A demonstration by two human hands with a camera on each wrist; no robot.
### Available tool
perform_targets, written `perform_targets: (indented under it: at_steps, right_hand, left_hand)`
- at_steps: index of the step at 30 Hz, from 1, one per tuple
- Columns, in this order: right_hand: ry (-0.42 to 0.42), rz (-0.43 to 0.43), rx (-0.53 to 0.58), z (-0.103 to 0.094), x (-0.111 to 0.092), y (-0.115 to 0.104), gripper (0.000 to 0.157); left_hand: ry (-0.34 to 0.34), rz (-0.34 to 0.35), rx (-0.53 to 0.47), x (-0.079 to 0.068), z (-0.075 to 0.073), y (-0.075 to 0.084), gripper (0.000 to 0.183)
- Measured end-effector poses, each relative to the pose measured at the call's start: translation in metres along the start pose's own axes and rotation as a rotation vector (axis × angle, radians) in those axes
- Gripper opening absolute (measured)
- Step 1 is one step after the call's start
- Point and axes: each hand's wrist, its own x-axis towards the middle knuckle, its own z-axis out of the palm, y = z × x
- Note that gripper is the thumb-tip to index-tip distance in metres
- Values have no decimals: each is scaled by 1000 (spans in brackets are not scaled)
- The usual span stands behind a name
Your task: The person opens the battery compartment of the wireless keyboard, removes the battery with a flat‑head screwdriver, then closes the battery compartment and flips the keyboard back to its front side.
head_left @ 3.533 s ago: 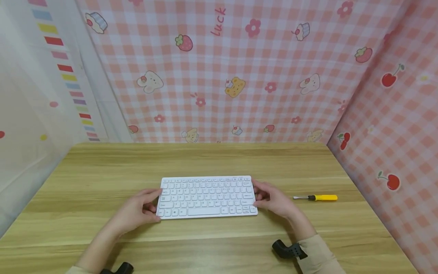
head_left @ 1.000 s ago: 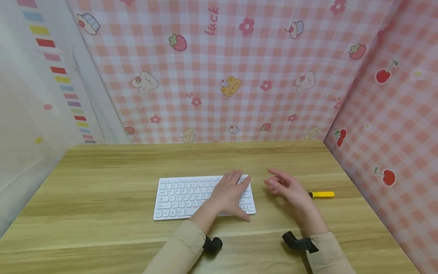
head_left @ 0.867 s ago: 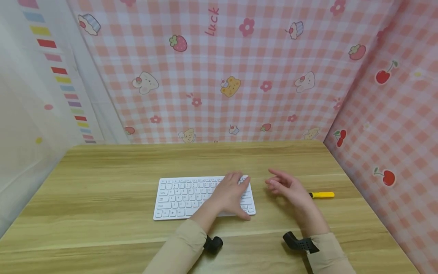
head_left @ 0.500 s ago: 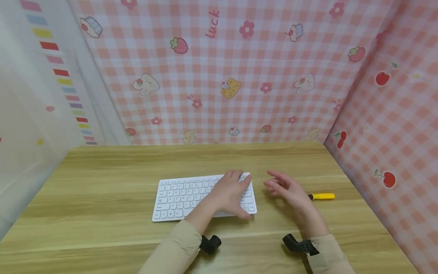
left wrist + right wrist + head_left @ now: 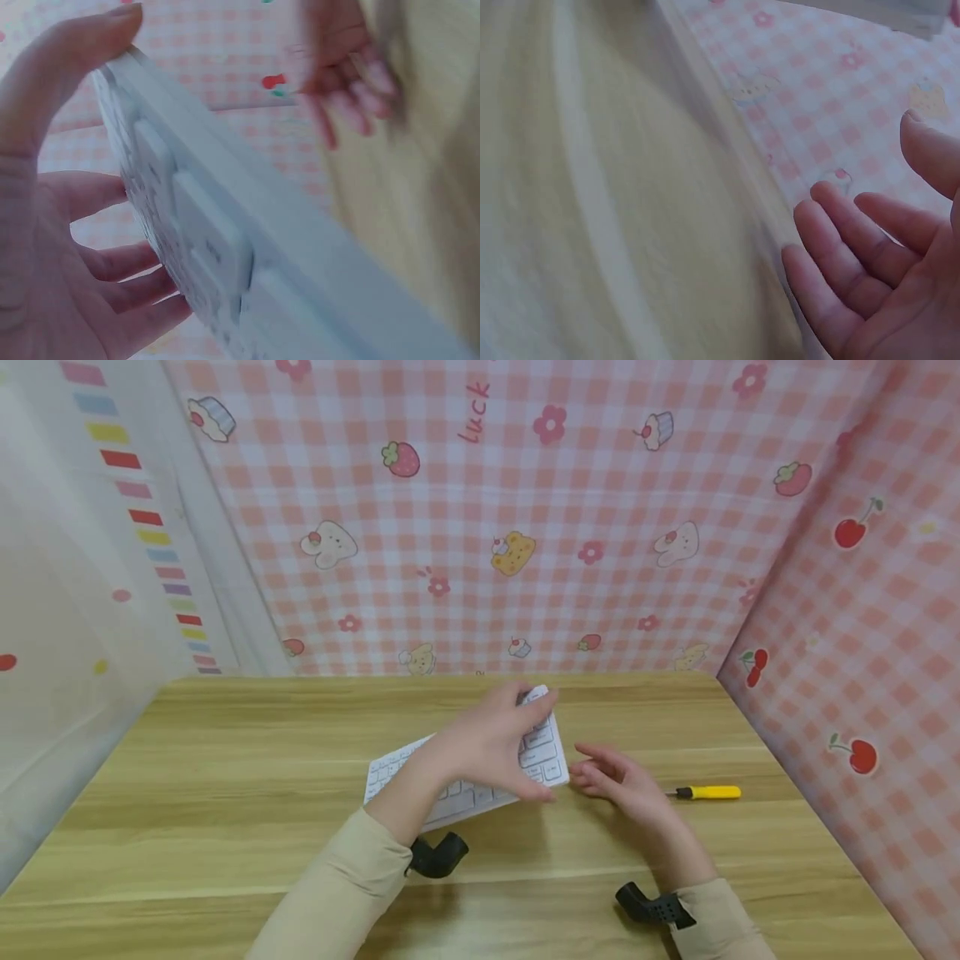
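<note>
The left hand (image 5: 487, 739) pinched the white keyboard (image 5: 543, 752) by its right-hand end between thumb and spread fingers, near the centre of the head view; that end stood raised off the wooden worktop (image 5: 225, 827). Just right of it, the right hand (image 5: 628, 787) had loosely bent fingers. A yellow-handled screwdriver (image 5: 712, 792) lay at centre right of the frame.
</note>
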Motion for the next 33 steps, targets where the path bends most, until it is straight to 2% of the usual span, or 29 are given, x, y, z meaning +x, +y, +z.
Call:
perform_targets:
  at_steps: [7,15,18,24,30,33]
  right_hand:
    - [-22,12,90,14,0,-4,52]
    - [17,83,222,24,-2,-12,56]
    - [1,94,265,29,0,-12,57]
    - [-54,132,339,39,4,-16,61]
    - [-97,134,323,48,8,-18,62]
    - [-107,132,320,51,10,-19,63]
  left_hand:
    - [89,17,-55,-8,-36,3,116]
    - [49,1,-91,-11,-68,2,113]
    - [52,-13,-113,-12,-75,1,113]
    - [102,-12,-148,-17,-84,-3,110]
    - [125,-10,-133,-22,-93,-6,108]
    - [137,-15,-170,-25,-96,-8,108]
